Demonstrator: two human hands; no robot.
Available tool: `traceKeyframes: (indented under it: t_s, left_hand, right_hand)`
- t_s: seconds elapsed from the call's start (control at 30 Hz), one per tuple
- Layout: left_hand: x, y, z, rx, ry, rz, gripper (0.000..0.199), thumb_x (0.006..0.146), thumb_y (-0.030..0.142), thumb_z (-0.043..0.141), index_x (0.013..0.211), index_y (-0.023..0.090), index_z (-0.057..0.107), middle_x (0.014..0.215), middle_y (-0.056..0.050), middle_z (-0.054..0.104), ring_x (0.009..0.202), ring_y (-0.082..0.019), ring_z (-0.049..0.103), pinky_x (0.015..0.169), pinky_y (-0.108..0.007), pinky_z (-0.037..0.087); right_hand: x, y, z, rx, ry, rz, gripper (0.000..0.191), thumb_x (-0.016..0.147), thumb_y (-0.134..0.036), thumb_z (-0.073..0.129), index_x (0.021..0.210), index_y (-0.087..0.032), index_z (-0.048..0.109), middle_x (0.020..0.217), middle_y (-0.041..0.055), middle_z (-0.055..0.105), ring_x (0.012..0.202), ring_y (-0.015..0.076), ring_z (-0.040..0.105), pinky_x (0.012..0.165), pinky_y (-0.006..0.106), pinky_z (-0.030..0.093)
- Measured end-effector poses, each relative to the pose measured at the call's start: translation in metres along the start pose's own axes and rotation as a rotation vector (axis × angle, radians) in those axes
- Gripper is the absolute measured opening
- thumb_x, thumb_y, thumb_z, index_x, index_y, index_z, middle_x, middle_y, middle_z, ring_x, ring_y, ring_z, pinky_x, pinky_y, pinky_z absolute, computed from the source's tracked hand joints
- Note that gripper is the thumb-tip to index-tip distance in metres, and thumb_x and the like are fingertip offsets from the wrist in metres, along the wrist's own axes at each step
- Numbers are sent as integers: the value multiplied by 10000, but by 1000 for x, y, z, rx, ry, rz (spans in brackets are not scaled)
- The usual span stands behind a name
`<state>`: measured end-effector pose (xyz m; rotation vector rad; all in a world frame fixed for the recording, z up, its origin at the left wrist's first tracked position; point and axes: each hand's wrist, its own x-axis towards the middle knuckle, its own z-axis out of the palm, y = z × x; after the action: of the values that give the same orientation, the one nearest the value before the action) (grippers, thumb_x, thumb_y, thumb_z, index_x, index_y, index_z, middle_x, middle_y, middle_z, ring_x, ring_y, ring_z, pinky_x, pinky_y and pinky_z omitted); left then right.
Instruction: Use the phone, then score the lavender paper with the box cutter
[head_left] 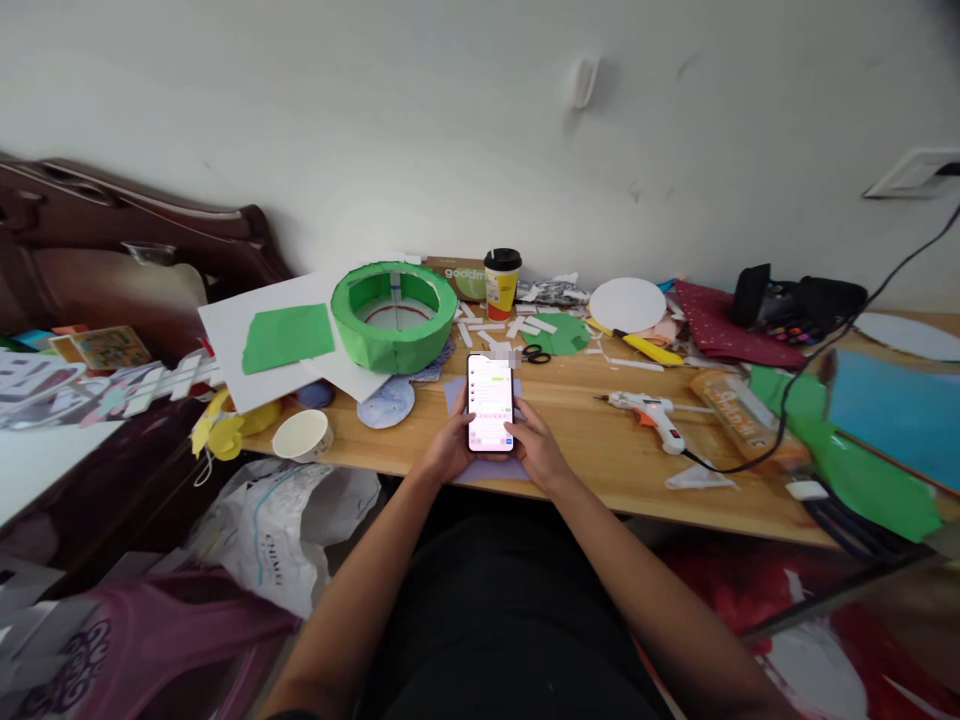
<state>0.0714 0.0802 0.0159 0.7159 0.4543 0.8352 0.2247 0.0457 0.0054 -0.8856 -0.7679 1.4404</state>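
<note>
1. Phone (490,402) — held upright over the near edge of the table (585,450), screen lit and tilted toward the wearer's face, which suits reading; text on it is too small to make out.
2. Left hand (448,447) — fingers curled round the phone's left edge, cupping it from beneath and behind; closed on it, thumb near the screen's lower left.
3. Right hand (534,447) — wrapped round the phone's right edge likewise, thumb lying at the lower right of the screen. Two-handed grip steadies the phone and frees both thumbs.
4. Under the phone: a pale lilac sheet (480,465) lies flat on the table, partly hidden by both hands.
5. Beyond the phone, left: green paper ring (394,313) stands on white card, open side up.
6. Beyond the phone, directly behind: scissors (535,353) among white paper strips; a lidded cup (502,282) stands upright near the wall.
7. Right of the phone: glue gun (651,417) lies on its side, its black cord trailing off rightward, well apart from both hands.
8. Left of the phone: paper cup (303,434) tipped over at the table's edge.
</note>
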Motion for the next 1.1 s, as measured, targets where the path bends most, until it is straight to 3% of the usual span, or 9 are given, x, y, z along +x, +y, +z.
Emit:
traceKeyframes:
  t_s: [0.13,0.37,0.7,1.0,1.1]
  left_hand:
    - [1,0,2,20,11,5,840,850,209,570,1534,457,152,1519,-102,429,1056,-379,666,715,-597,591]
    - [-3,-2,2,126,-1,59,1000,772,93,659,1545,428,120,1487,-118,469,1019,-320,684,772,-520,600]
    - [0,-1,-6,5,-33,4,996,703,60,540,1548,410,145,1483,-108,480,1066,-371,664,728,-567,602]
    - [-1,1,1,-21,7,-13,820,857,230,557,1547,418,154,1484,-110,477,1044,-364,671,703,-569,604]
    - [-1,2,5,5,21,-5,849,846,204,574,1545,426,146,1481,-107,484,1022,-343,681,689,-532,617]
  right_hand:
    - [0,0,0,-25,-6,-2,580,694,-332,718,1253,-285,570,1077,20,742,969,271,694,826,417,562]
    - [1,2,-3,-2,-20,16,605,717,-337,720,1292,-281,540,1097,29,738,965,270,698,806,417,568]
    - [5,8,-5,-32,44,-22,555,727,-358,741,1247,-263,574,1008,22,752,867,246,705,779,395,566]
    - [2,4,-4,-13,6,5,606,701,-335,712,1282,-280,548,1102,21,736,988,276,693,816,418,570]
    - [2,3,-5,-7,-21,8,609,700,-313,713,1284,-284,543,1126,24,728,1003,278,689,827,430,570]
